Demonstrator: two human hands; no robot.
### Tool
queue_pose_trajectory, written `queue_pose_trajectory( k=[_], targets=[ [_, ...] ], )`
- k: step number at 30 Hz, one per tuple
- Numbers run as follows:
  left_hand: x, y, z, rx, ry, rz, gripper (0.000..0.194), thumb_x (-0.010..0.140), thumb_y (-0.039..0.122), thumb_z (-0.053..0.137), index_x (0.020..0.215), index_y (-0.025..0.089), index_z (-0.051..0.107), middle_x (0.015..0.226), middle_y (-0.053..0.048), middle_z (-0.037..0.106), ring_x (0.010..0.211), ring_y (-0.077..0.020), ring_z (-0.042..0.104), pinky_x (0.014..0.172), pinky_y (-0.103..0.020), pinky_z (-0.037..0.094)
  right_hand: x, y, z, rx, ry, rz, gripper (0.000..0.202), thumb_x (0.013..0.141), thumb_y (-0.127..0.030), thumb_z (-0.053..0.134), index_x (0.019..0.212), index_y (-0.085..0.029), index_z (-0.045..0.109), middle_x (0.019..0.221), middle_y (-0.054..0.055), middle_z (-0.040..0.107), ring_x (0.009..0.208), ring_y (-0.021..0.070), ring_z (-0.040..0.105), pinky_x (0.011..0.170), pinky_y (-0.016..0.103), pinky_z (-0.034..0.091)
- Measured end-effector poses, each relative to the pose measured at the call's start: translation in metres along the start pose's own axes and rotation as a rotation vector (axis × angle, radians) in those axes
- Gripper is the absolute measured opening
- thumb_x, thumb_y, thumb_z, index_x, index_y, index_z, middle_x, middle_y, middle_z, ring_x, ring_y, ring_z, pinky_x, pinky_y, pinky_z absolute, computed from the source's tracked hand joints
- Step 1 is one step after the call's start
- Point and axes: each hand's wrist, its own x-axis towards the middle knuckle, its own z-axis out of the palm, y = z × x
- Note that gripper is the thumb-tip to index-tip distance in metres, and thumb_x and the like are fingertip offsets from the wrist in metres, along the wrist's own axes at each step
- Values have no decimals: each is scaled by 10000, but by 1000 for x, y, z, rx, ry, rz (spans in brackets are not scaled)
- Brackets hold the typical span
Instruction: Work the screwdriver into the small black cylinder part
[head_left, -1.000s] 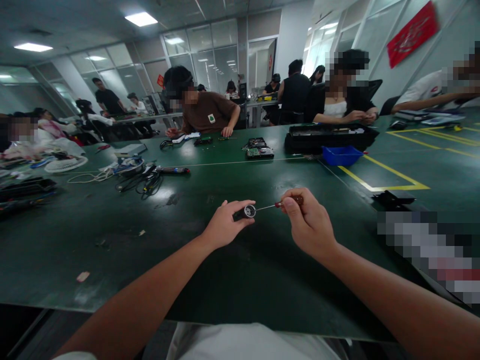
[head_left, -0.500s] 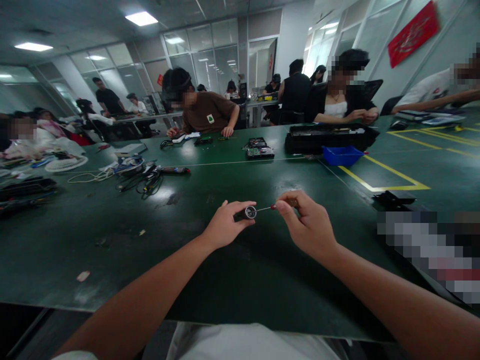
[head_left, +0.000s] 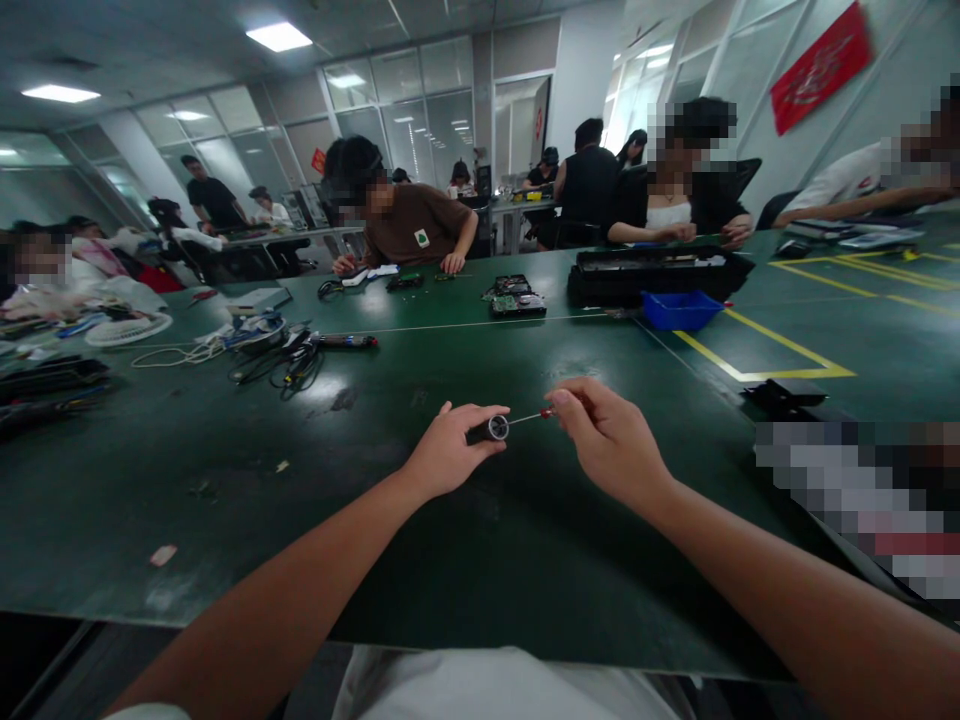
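Note:
My left hand point(head_left: 451, 448) is closed round a small black cylinder point(head_left: 481, 431), thumb below and fingers above. The cylinder's round, silver-rimmed open end point(head_left: 498, 428) faces right and toward me. In my right hand point(head_left: 606, 432) a thin screwdriver point(head_left: 547, 413) with a red handle is pinched between thumb and fingers. Its metal shaft points left, and the tip is at the cylinder's open end; whether it touches anything inside cannot be made out. Both hands are above the green table point(head_left: 480, 560).
Ahead lie circuit boards point(head_left: 517, 297), a blue tray point(head_left: 681, 310) and a long black housing point(head_left: 660, 274). Cables point(head_left: 298, 362) and a dark pen-shaped tool point(head_left: 346, 341) are left. A black part point(head_left: 786, 396) sits right. A person in brown point(head_left: 420, 225) works across the table.
The cylinder's open end has turned slightly to the right, showing more of its black side. The screwdriver and my right hand have shifted very little.

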Motion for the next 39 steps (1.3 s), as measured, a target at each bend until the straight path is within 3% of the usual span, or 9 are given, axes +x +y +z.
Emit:
queue_pose_trajectory(
  k=[3,7,12,15,18,22,27,32,39],
  targets=[
    [0,-2,1,2,10,3,428,870,276,704,1289,316,628,1197,-26,692,1134,-256,611,1187,-616,180,-1,2,1,79,-16,-25,201,1003,-309,440,1101,-232,597,834,21,657,717,183,625,609,305,448],
    [0,-4,2,0,7,13,428,871,290,704,1291,317,626,1191,-27,692,1138,-255,610,1187,-616,176,-3,0,-1,58,-35,-28,277,1026,-376,399,1013,-232,635,752,8,621,656,174,598,594,311,429],
    [1,-3,1,1,19,8,425,871,283,702,1287,319,627,1214,-23,688,1146,-255,608,1184,-612,192,-3,-2,1,57,-16,0,250,1001,-321,447,1207,-227,553,786,6,622,662,176,591,607,321,443],
    [1,-3,1,6,42,-6,442,857,271,715,1288,313,630,1227,-32,686,1162,-258,604,1189,-604,193,0,2,5,214,51,56,196,960,-350,529,1104,-222,567,860,28,645,765,192,624,687,345,493],
    [1,-3,1,4,8,33,432,871,252,694,1293,316,626,1266,-33,671,1213,-254,585,1199,-602,163,6,11,10,456,72,203,231,944,-438,553,959,-215,611,812,27,642,740,187,633,721,365,537],
    [0,-3,2,4,-11,94,420,898,232,656,1304,330,617,1306,-26,649,1252,-238,562,1209,-589,139,14,26,14,745,74,394,278,934,-482,542,826,-228,578,668,1,569,566,172,578,586,358,557],
    [0,-5,2,-13,6,66,445,889,259,685,1321,324,604,1286,-28,656,1222,-245,573,1201,-597,158,11,27,15,638,171,322,244,935,-466,574,908,-225,600,801,17,635,711,173,632,680,349,569],
    [0,-3,1,-22,20,77,446,881,249,695,1313,316,606,1244,-18,672,1169,-240,590,1192,-595,199,5,16,12,469,151,175,253,975,-457,528,963,-215,600,843,22,651,739,167,626,724,352,530],
    [0,-1,1,3,4,68,459,882,265,699,1326,318,597,1234,-24,674,1175,-242,590,1195,-607,155,2,6,7,302,108,76,216,988,-413,512,980,-213,593,804,17,665,739,171,644,701,331,516]
  ],
)
